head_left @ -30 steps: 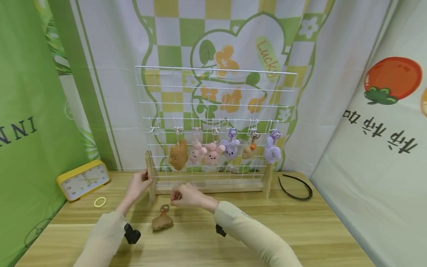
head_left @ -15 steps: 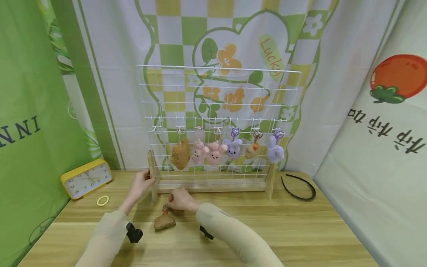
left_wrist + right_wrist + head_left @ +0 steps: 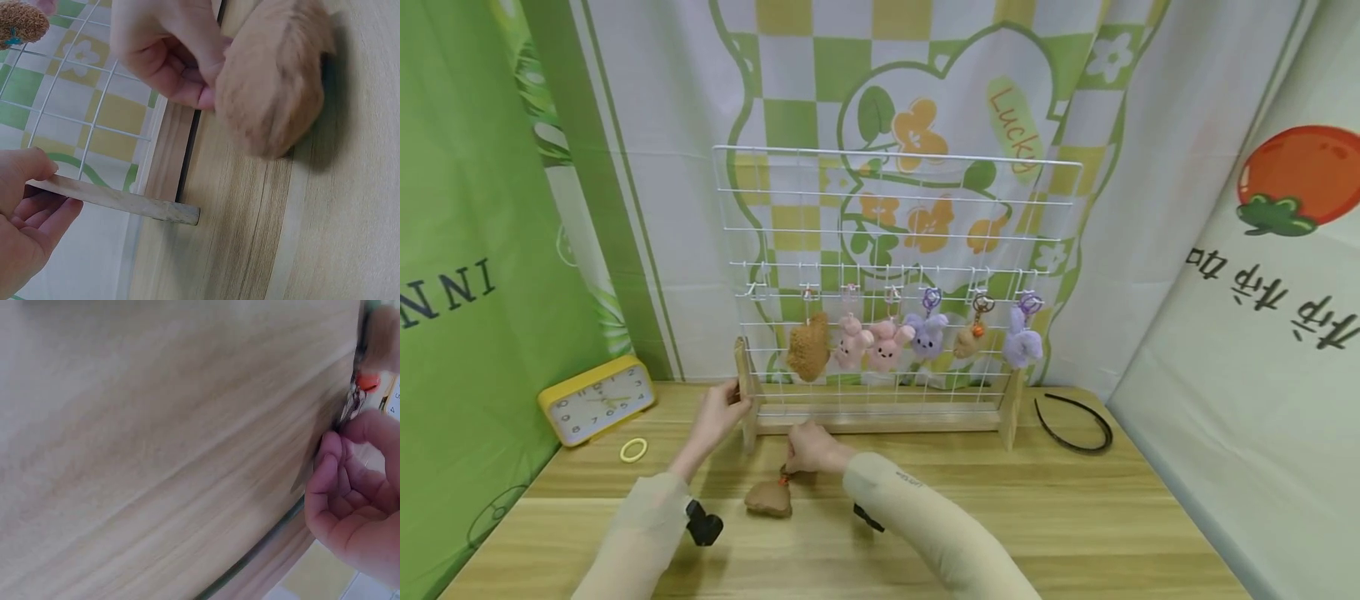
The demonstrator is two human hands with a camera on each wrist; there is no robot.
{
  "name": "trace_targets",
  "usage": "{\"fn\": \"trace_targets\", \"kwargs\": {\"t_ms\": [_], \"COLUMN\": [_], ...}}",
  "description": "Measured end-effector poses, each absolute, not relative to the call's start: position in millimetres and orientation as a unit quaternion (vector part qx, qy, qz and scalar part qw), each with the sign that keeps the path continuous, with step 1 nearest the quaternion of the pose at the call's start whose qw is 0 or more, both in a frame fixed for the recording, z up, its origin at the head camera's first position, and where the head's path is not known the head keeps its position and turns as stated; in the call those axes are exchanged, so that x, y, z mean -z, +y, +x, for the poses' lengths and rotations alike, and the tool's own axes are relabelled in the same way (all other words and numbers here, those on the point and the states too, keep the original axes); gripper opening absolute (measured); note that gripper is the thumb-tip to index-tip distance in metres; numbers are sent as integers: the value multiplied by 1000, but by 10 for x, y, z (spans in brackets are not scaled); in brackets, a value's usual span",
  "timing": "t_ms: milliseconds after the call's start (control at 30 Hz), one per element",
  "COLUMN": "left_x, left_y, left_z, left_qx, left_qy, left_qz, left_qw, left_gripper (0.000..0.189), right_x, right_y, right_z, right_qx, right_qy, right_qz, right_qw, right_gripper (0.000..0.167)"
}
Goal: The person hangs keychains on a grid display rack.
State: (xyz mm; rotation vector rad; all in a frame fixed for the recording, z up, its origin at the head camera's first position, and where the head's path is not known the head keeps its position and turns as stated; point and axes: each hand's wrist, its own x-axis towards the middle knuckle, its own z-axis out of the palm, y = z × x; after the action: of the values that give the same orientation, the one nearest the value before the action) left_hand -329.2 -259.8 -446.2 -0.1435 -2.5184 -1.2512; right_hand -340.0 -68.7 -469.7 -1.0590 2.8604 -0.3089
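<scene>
My left hand (image 3: 718, 414) grips the wooden side post (image 3: 125, 201) of a white wire grid rack (image 3: 880, 238), thumb on one side and fingers on the other. In front of the rack, my right hand (image 3: 814, 450) pinches the metal ring end of a brown plush keychain (image 3: 769, 498). An orange bell (image 3: 367, 382) sits between the ring and the plush. The plush hangs to the left of the fingers, low over the table; whether it touches the wood I cannot tell. In the left wrist view the plush hides part of the right hand.
From the rack's hooks hang several plush keychains, among them a shaggy brown one (image 3: 808, 348), a pink rabbit (image 3: 889, 343) and a purple rabbit (image 3: 1022, 338). The leftmost hook (image 3: 756, 289) is bare. A yellow clock (image 3: 598, 400), yellow ring (image 3: 634, 450) and black headband (image 3: 1086, 427) lie around.
My right hand has come down to the brown keychain, taken hold of its ring and drawn it slightly to the right. The left hand stays on the post.
</scene>
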Motion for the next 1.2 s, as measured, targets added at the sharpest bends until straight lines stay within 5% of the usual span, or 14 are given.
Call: {"fn": "trace_targets", "kwargs": {"t_ms": [567, 1200], "left_x": [4479, 4448], "left_y": [-2582, -2587], "left_z": [-3290, -3286], "left_qx": [447, 434], "left_qy": [-875, -883], "left_qz": [-60, -53], "left_qw": [173, 169], "left_gripper": [29, 31], "right_x": [4437, 3549], "right_y": [-478, -221], "right_z": [-3389, -3195], "right_qx": [183, 254], "right_qy": [909, 825], "right_qz": [-365, -505], "right_qw": [78, 7], "right_gripper": [12, 5]}}
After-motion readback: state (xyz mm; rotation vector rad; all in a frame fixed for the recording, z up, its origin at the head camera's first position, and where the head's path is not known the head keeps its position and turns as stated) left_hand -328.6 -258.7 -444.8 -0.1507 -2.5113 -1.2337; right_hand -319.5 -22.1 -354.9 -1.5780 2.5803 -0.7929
